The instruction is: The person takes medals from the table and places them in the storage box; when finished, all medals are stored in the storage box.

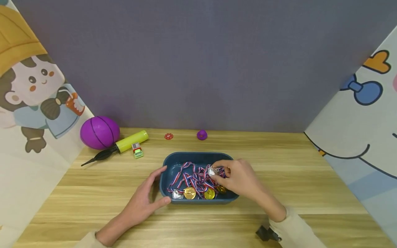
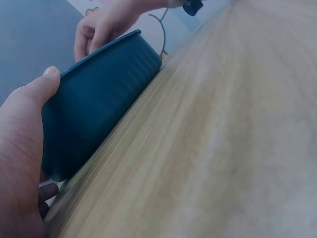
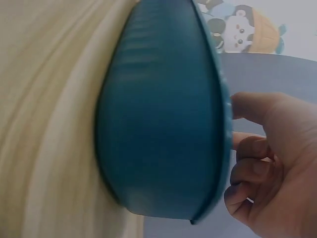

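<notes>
A dark blue plastic bin sits on the wooden table, holding several medals on red, white and blue ribbons. My left hand rests against the bin's left end, thumb and fingers spread around its rim; the left wrist view shows the thumb on the rim. My right hand is over the bin's right side, pinching a silver medal between thumb and index finger. Gold medals and another silver medal lie along the near wall. In the right wrist view the bin's wall hides the pinched medal.
At the back left are a purple ball, a yellow-green hand pump with a black nozzle, and a small green and red item. Farther back lie a red chip and a small purple ring-shaped thing. A grey partition stands behind.
</notes>
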`<state>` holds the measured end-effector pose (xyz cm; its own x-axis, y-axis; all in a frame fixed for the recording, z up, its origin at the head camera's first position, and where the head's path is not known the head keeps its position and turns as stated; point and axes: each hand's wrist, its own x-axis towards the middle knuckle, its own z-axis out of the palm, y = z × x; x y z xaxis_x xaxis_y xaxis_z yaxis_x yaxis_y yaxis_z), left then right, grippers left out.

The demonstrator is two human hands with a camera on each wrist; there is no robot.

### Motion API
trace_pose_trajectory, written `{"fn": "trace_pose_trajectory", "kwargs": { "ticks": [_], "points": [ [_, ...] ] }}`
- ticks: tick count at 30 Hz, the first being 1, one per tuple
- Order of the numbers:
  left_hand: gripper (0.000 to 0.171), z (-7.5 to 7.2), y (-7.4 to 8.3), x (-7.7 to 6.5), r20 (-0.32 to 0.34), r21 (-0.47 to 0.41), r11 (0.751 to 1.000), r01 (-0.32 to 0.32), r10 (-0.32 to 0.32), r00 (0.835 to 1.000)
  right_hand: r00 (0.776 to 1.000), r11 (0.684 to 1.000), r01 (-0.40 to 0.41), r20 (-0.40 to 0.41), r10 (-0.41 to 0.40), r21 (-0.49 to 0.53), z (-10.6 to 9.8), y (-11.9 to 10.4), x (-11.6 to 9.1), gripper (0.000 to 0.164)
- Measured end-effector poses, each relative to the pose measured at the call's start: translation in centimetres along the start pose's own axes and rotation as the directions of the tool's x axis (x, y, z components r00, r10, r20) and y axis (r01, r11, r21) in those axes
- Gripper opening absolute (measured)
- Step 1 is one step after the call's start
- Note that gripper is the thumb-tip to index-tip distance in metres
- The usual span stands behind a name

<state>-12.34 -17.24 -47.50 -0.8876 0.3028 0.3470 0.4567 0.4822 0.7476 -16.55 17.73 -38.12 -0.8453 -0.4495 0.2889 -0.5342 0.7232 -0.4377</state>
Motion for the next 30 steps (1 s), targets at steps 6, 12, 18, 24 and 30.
{"fn": "trace_pose_trajectory", "kwargs": {
  "ticks": [6, 12, 18, 24, 30],
  "points": [
    [0.097, 0.1, 0.0, 0.1, -0.001, 0.003, 1.0, -0.006, 0.006, 1.0, 0.998, 0.999, 0.005, 0.058, -0.003, -0.037, 1.1, 0.1, 0.0, 0.03],
    [0.097, 0.0, 0.1, 0.0, 0.002, 0.0, 1.0, 0.009, -0.009, 1.0, 0.995, 0.997, 0.026, 0.096, -0.019, -0.068, 1.9, 0.2, -0.1, 0.029],
    [0.098, 0.1, 0.1, 0.0, 0.002, -0.004, 1.0, 0.01, -0.01, 1.0, 0.994, 0.997, 0.034, 0.109, -0.026, -0.068, 2.3, 0.4, -0.1, 0.029],
    [0.098, 0.2, 0.1, 0.1, 0.004, -0.003, 1.0, 0.004, -0.004, 1.0, 0.993, 0.998, 0.039, 0.11, -0.033, -0.055, 2.2, 0.6, -0.3, 0.033],
    [0.098, 0.1, 0.0, 0.0, 0.013, -0.011, 1.0, 0.009, -0.009, 1.0, 0.997, 0.995, 0.061, 0.046, -0.057, -0.085, 2.0, 0.9, -0.8, 0.032]
  ]
}}
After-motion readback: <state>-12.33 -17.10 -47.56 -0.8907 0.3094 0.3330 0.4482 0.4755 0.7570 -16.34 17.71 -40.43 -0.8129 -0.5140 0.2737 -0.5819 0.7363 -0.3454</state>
